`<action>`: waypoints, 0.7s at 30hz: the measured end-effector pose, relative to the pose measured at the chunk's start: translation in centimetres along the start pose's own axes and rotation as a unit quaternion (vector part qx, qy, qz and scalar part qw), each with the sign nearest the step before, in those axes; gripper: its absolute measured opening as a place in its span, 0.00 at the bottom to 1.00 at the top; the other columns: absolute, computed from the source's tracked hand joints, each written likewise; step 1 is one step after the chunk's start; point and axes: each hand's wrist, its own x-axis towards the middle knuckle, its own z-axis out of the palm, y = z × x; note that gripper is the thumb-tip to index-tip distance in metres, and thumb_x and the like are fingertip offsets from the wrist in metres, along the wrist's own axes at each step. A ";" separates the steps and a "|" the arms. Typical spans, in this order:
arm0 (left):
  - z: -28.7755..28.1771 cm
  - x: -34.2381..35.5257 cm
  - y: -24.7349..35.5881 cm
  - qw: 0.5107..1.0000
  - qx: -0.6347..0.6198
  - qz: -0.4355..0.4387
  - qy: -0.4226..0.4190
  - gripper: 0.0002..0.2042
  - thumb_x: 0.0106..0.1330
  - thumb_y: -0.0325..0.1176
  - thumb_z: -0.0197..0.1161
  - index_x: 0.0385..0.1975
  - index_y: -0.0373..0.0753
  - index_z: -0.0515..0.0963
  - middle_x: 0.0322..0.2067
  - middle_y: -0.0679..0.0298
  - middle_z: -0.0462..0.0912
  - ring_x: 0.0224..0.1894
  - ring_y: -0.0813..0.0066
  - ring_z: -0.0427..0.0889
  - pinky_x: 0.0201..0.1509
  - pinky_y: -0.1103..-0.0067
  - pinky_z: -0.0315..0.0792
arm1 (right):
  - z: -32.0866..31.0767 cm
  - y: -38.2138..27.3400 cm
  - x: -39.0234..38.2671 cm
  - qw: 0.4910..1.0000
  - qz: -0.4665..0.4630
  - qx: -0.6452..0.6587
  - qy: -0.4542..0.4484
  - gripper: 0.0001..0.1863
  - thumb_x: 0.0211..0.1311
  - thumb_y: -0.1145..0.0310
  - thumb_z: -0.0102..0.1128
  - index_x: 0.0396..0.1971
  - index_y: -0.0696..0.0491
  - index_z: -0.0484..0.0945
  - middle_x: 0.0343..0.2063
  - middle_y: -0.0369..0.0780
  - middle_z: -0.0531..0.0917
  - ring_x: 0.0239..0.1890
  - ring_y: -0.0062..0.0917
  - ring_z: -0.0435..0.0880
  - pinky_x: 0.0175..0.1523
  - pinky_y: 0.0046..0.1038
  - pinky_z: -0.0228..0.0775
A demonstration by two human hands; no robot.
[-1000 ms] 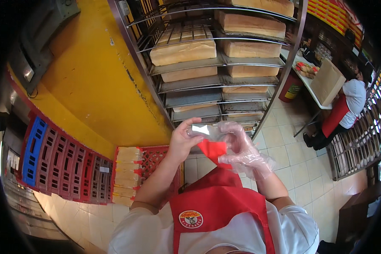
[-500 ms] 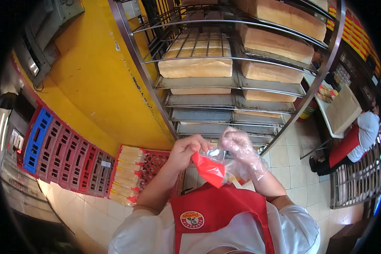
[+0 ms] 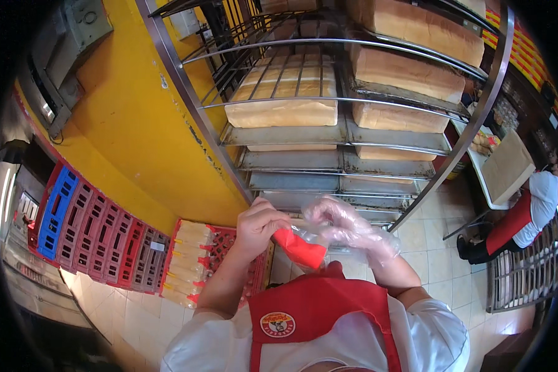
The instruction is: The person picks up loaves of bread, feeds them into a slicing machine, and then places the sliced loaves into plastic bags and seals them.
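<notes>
My bare left hand (image 3: pixel 258 224) is closed around the gathered end of a plastic bag (image 3: pixel 301 248), part bright red and part clear. The bag hangs in front of my red apron, its red part crumpled below my fingers. On my right hand (image 3: pixel 344 224) is a loose clear plastic glove. Its fingers are curled in a pinch at the clear side of the bag, level with my left hand. Glare on the clear film blurs where the bag ends and the glove begins. Both hands are in front of the lower shelves of a metal rack (image 3: pixel 259 116).
Large bread loaves (image 3: pixel 282 111) sit on the rack's trays. Left, beside a yellow wall (image 3: pixel 124 124), stand stacked crates (image 3: pixel 99 229) and a red crate with bagged bread (image 3: pixel 189 260). At right, a person in a red apron (image 3: pixel 511 226) stands by a white table (image 3: pixel 487 173).
My left hand has shifted slightly left and its fingers have closed further over the bag's end. My gloved right hand has moved a little left and lower. The red part looks more bunched.
</notes>
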 end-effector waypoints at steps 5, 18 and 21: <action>-0.1 1.3 0.3 0.998 0.023 0.031 0.040 0.05 0.49 0.21 0.66 0.26 0.35 0.81 0.22 0.62 0.80 0.26 0.68 0.77 0.35 0.76 0.71 | 0.3 -2.3 -0.2 0.949 -0.009 -0.261 -0.176 0.11 0.52 0.66 0.65 0.31 0.58 0.77 0.28 0.43 0.79 0.34 0.35 0.79 0.41 0.32 0.71; -0.2 2.1 3.4 0.818 -0.575 -0.007 -0.029 0.04 0.62 0.30 0.61 0.28 0.37 0.76 0.21 0.65 0.73 0.22 0.74 0.75 0.39 0.71 0.73 | -0.4 -4.8 -0.1 0.912 -0.146 0.082 -0.373 0.22 0.62 0.57 0.55 0.17 0.60 0.76 0.58 0.51 0.68 0.64 0.51 0.60 0.66 0.44 0.49; -1.4 2.8 4.5 0.804 -0.595 0.004 -0.003 0.03 0.59 0.24 0.61 0.31 0.38 0.78 0.21 0.64 0.75 0.21 0.73 0.75 0.29 0.75 0.72 | 0.2 -8.2 -1.1 0.954 -0.088 0.054 -0.280 0.19 0.61 0.55 0.56 0.26 0.58 0.79 0.58 0.50 0.68 0.64 0.48 0.59 0.67 0.43 0.48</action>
